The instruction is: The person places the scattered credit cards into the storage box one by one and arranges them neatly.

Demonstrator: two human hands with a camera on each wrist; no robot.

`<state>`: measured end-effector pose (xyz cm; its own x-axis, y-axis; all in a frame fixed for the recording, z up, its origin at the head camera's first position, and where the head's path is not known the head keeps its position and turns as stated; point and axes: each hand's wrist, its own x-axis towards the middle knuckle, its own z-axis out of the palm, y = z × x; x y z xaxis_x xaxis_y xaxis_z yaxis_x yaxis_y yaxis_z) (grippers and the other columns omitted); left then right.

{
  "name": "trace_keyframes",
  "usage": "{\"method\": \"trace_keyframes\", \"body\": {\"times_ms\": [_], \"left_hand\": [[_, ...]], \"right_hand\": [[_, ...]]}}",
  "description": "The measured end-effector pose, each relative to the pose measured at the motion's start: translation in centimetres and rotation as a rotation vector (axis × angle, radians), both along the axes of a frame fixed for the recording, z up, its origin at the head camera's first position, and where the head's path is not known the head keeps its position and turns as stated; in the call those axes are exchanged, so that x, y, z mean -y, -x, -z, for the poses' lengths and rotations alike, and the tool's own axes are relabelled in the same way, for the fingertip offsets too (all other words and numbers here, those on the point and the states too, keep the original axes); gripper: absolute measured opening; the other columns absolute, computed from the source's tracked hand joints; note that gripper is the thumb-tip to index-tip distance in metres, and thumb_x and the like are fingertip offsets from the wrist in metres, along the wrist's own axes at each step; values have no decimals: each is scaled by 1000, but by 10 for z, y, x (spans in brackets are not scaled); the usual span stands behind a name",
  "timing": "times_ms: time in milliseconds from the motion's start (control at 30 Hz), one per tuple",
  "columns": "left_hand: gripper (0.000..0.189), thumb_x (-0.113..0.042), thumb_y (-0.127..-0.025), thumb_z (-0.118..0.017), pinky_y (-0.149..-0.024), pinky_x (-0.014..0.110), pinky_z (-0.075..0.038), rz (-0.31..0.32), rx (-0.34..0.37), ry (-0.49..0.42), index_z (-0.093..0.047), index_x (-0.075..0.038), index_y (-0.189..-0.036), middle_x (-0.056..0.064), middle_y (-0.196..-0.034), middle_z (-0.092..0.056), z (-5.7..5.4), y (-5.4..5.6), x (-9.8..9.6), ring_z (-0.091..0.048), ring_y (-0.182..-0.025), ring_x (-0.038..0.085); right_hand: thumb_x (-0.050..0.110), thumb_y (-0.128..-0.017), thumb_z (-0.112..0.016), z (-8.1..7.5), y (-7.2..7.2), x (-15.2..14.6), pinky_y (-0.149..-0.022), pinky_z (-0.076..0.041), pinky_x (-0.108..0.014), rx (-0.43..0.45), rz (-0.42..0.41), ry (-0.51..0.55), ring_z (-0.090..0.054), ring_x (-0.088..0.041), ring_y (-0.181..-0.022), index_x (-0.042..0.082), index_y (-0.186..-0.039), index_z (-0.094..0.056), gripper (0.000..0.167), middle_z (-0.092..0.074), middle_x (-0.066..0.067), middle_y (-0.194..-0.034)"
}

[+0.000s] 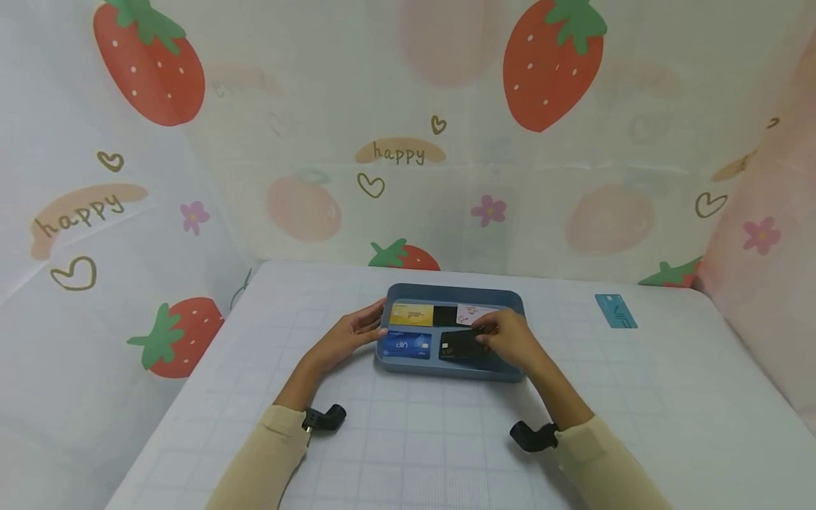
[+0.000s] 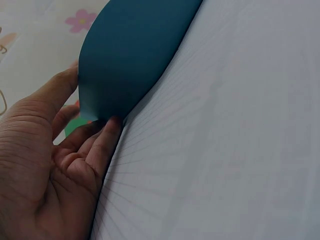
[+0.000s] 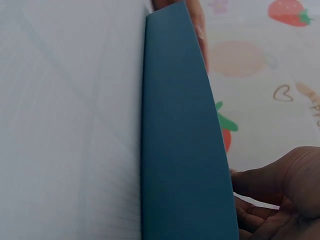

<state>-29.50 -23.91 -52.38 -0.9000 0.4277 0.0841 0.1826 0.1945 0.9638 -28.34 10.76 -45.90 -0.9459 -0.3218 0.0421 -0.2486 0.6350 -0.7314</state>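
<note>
A blue-grey tray (image 1: 446, 370) lies on the table with several cards in it. My left hand (image 1: 349, 331) holds its left side; in the left wrist view the thumb is at the rim and curled fingers touch the wall low down. My right hand (image 1: 513, 341) reaches over the right side and pinches a black VIP card (image 1: 455, 345) in the front right of the tray. Left of that card lies a blue VIP card (image 1: 408, 345). Along the back are a yellow card (image 1: 411, 314), a black card (image 1: 445, 316) and a pale patterned card (image 1: 472, 314), partly behind my right hand.
To the right of the tray, a teal VIP card (image 1: 616, 312) lies by itself on the white table (image 1: 421, 439). A strawberry-printed curtain (image 1: 408, 205) rises behind the table and along both sides.
</note>
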Motion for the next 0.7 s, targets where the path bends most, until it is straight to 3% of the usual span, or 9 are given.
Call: {"method": "trace_keyframes", "body": {"times_ms": [700], "left_hand": [[71, -20, -102, -65, -117, 34, -33, 10, -15, 13, -28, -12, -162, 8, -165, -29, 0, 0, 2, -35, -148, 24]], "right_hand": [[-5, -88, -73, 8, -3, 10, -62, -54, -30, -37, 41, -43, -63, -19, -73, -3, -110, -75, 23, -69, -11, -87]]}}
